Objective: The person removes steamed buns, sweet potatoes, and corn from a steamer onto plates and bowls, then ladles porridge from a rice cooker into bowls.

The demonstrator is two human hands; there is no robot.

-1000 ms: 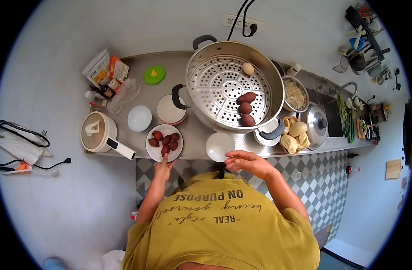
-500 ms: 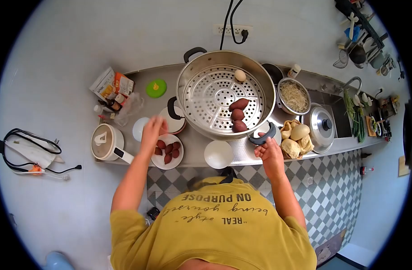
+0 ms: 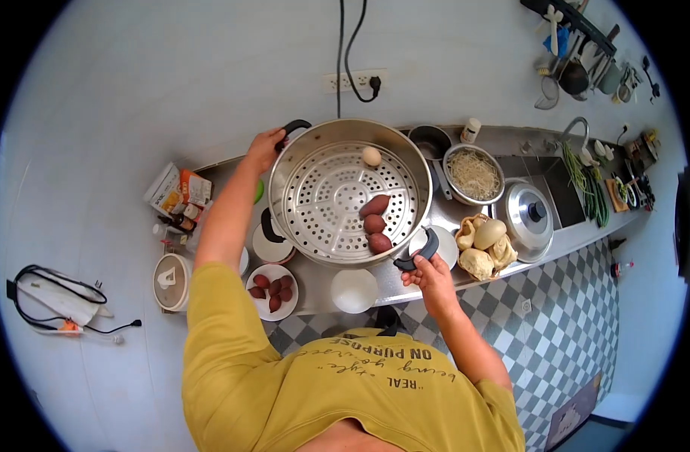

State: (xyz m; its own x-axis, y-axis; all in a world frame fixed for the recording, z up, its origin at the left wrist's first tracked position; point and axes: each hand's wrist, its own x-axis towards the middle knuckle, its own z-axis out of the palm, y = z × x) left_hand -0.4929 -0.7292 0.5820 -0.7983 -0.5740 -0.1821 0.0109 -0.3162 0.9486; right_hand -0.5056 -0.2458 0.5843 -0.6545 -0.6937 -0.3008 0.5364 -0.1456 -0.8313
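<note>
A large steel steamer pot (image 3: 349, 256) with a perforated tray (image 3: 326, 211) stands on the counter. One egg (image 3: 371, 157) lies toward the back of the tray, and three reddish-brown sweet potatoes (image 3: 375, 224) lie toward its right side. My left hand (image 3: 266, 149) grips the black handle (image 3: 293, 129) at the pot's back left. At the front right, my right hand (image 3: 429, 279) is closed on the other black handle (image 3: 429, 247). Between the front of the pot and my body sit a white bowl (image 3: 354, 291) and a plate (image 3: 272, 315) of several small sweet potatoes (image 3: 275, 288).
To the right are a basket of buns (image 3: 478, 264), a steel lid (image 3: 527, 220), a bowl of pale shreds (image 3: 473, 175) and a dark pot (image 3: 429, 143). The sink (image 3: 559, 200) lies beyond. Bottles, packets and a white lidded pot (image 3: 172, 281) stand at the left.
My left hand has moved from above the plate of sweet potatoes up to the pot's back left handle and taken hold. My right hand stays on its handle. The whole view has shifted.
</note>
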